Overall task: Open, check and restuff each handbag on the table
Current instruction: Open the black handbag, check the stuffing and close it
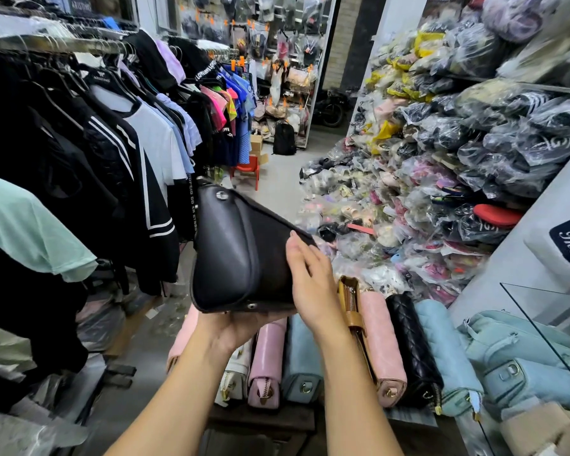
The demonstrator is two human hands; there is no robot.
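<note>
Head view: black handbag is held in the air above the row of handbags on the counter. Left hand cups its lower edge from below, fingers hidden, so their curl can't be told. Right hand lies flat on its side, fingers straight, gripping nothing. Looks like the check step is starting; next move likely means turning it to find the opening.

Left hand is palm up, fingers hidden. Right hand lies flat with straight fingers
</note>
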